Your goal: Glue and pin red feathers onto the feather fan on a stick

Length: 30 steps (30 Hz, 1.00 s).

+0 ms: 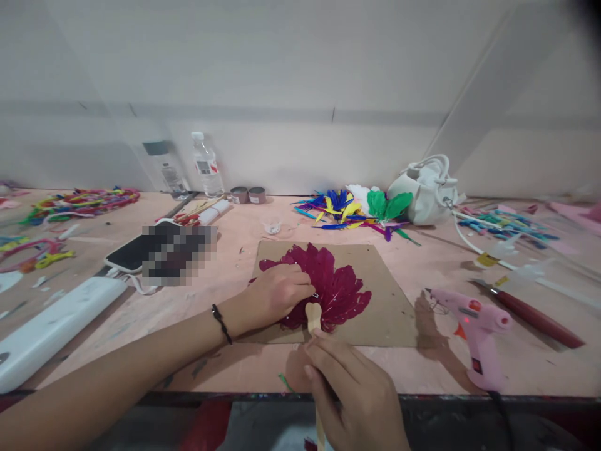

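Observation:
A dark magenta flower made of feather-like petals (345,291) lies on a sheet of brown cardboard (389,313). Over its left side is my left hand (284,291), fingers pinched together near the flower's centre. A tiny shiny bit shows at those fingertips, too small to name. My right hand (359,391) is closed around a flat wooden stick with a widened, rounded end (313,315). That end points at the flower's middle, just below my left fingertips. Whether the stick touches the petals I cannot tell.
At right stand a pink glue gun (479,332) and a red-handled knife (539,319). Behind are coloured feathers (347,210), a white bag (422,194), two small tins (248,195) and a water bottle (206,166). A phone (129,250) and white power bank (61,329) lie left.

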Each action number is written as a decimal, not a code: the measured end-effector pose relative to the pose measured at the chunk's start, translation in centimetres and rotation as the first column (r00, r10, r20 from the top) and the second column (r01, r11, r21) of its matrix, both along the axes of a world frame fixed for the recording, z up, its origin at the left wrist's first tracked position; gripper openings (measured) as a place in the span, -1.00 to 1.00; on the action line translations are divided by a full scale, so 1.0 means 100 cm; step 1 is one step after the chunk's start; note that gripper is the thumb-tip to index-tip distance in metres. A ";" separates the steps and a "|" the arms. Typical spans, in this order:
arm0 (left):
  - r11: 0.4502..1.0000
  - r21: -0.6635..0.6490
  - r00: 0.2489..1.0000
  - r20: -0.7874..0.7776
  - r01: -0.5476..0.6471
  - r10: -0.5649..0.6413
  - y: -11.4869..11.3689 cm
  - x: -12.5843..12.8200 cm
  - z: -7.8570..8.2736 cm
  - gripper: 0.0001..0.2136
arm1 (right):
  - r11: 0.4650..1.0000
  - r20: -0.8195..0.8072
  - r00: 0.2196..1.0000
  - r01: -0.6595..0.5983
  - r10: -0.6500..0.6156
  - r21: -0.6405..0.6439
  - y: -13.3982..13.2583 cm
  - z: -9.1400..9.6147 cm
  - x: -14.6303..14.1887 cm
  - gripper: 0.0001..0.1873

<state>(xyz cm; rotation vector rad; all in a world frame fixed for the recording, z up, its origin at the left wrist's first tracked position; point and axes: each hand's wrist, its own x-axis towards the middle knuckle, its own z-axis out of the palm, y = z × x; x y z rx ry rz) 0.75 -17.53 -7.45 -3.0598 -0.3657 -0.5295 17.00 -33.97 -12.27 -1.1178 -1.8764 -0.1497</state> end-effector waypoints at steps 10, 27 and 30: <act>1.000 0.009 1.000 -0.006 0.002 -0.002 0.000 0.000 -0.001 -0.77 | 1.000 -0.003 1.000 0.014 -0.014 -0.013 -0.001 0.002 0.000 -0.78; 0.999 -0.036 0.997 0.066 -0.032 0.034 0.004 -0.004 0.001 -0.75 | 1.000 -0.002 1.000 0.009 -0.009 -0.016 0.001 0.003 0.001 -0.77; 0.999 -0.035 0.998 0.057 -0.021 0.023 0.002 -0.004 0.002 -0.77 | 1.000 0.014 1.000 0.016 -0.015 -0.015 0.000 0.002 0.002 -0.77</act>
